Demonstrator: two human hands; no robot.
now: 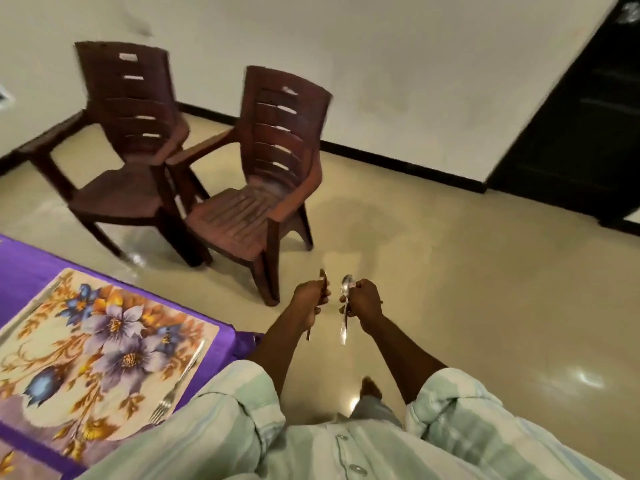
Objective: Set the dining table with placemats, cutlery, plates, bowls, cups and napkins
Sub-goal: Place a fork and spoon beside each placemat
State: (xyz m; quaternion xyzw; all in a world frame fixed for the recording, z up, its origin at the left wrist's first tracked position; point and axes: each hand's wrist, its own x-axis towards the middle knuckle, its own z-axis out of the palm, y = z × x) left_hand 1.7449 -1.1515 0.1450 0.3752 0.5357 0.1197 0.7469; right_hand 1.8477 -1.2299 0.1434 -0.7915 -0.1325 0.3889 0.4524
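My left hand (310, 299) grips a piece of cutlery (323, 277), its top end poking up and its handle tip showing below the fist; which kind it is I cannot tell. My right hand (365, 301) holds a steel spoon (345, 308) upright, bowl on top. Both hands hover over the floor, to the right of the table. On the table at lower left lies a floral placemat (100, 351) on a purple tablecloth (27, 268). A fork (178, 382) rests along the placemat's right edge, tines toward me.
Two dark brown plastic armchairs (249, 188) (124, 150) stand on the glossy beige floor beyond the table corner. A black door or cabinet (581, 126) fills the far right. A second placemat's edge (14, 462) shows at the bottom left. One of my feet (372, 388) is visible below.
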